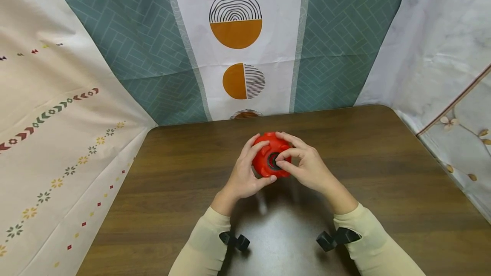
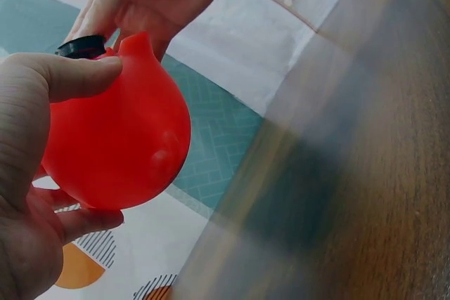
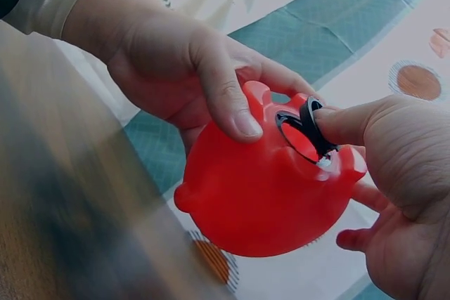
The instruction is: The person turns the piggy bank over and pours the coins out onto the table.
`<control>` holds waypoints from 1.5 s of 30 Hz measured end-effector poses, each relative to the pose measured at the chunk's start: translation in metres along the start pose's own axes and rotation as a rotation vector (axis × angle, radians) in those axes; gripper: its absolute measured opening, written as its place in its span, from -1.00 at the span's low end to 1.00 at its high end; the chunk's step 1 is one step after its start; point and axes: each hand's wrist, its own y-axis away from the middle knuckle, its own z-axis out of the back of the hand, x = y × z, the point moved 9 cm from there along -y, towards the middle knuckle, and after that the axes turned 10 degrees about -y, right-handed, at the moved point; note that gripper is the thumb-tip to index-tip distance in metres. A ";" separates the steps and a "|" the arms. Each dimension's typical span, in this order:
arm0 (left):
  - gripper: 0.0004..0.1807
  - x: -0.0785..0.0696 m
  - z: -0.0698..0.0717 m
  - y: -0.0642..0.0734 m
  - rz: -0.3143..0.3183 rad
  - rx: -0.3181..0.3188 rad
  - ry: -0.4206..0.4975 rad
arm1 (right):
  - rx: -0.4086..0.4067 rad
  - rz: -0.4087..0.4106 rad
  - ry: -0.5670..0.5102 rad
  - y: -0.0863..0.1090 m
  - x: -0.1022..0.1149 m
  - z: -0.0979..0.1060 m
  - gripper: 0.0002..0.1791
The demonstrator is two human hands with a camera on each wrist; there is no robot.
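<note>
A round, glossy red piggy bank point(image 1: 262, 163) with stubby feet is held up over the table, its underside toward the head camera. My left hand point(image 1: 244, 174) grips it from the left, thumb on the near side and fingers around the far side. With thumb and fingertips, my right hand point(image 1: 308, 167) pinches a black round stopper point(image 3: 311, 126) at the hole in the underside. In the right wrist view the stopper is tilted up out of the opening, one edge still at the rim, and the red interior shows. The left wrist view shows the smooth side of the piggy bank point(image 2: 133, 135).
The brown wooden table point(image 1: 184, 156) lies under both hands, with a pale glare at its near middle. A green and white patterned cloth point(image 1: 337, 54) hangs behind it. Cream cloth point(image 1: 57, 118) hangs at the left and white cloth point(image 1: 441, 54) at the right.
</note>
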 end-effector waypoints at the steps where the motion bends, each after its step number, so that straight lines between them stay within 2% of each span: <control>1: -0.11 0.000 0.001 0.000 -0.004 -0.004 -0.004 | 0.000 0.003 -0.002 0.000 0.001 0.000 -0.91; 3: -0.12 0.000 0.003 0.000 -0.015 -0.014 -0.004 | 0.003 0.008 -0.006 -0.001 0.003 0.001 -0.92; 6: -0.12 0.002 0.009 -0.001 -0.018 -0.034 -0.005 | 0.005 0.026 -0.024 -0.001 -0.006 0.004 -0.95; 11: -0.11 0.000 0.018 -0.003 0.002 -0.069 0.002 | -0.008 0.031 -0.024 0.003 -0.007 0.016 -0.96; 18: -0.19 -0.031 0.039 -0.008 -0.009 -0.093 0.032 | -0.010 -0.010 0.074 0.018 -0.023 0.042 -0.92; 21: -0.21 -0.036 0.041 -0.008 -0.013 -0.087 0.038 | 0.007 -0.048 0.135 0.027 -0.037 0.057 -0.90; 23: -0.21 -0.035 0.040 -0.008 -0.011 -0.082 0.040 | 0.018 -0.070 0.165 0.032 -0.046 0.067 -0.89; 31: -0.13 -0.001 0.021 -0.002 0.000 -0.076 0.026 | 0.045 -0.154 0.248 0.052 -0.077 0.101 -0.93; 40: -0.13 0.000 0.018 -0.002 -0.008 -0.062 0.013 | 0.096 -0.210 0.333 0.079 -0.110 0.124 -0.95; 45: -0.13 0.001 0.019 -0.001 -0.002 -0.056 0.006 | 0.096 -0.217 0.376 0.084 -0.125 0.132 -0.95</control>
